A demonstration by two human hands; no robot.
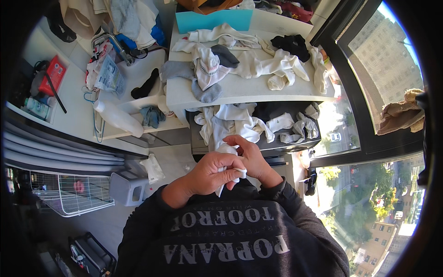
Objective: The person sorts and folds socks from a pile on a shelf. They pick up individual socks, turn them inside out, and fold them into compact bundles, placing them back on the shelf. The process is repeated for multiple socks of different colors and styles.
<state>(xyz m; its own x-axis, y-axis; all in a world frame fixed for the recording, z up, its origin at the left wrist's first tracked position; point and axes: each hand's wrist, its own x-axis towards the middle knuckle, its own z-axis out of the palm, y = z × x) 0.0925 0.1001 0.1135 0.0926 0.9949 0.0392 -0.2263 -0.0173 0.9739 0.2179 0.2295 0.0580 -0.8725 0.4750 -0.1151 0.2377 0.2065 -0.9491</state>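
Observation:
Close to my chest, my left hand (213, 173) and my right hand (251, 159) are together on white cloth, which looks like a sock (226, 149). My left hand pinches a folded end between thumb and fingers; the fingers of my right hand curl around the other side, partly hidden. Just beyond, several white and grey socks (238, 121) lie in a heap on a dark surface. Above it, a white shelf (238, 93) carries more white socks (252, 64), a dark grey sock (225, 56), light grey socks (207, 90) and a black sock (292, 46).
A sink (152, 59) with a faucet (119, 48) is at upper left, with a black sock (145, 86) on its edge. A white plastic bottle (119, 119) lies near blue hangers. A grey stool (128, 188) and wire rack (74, 194) stand left; windows (367, 194) are at right.

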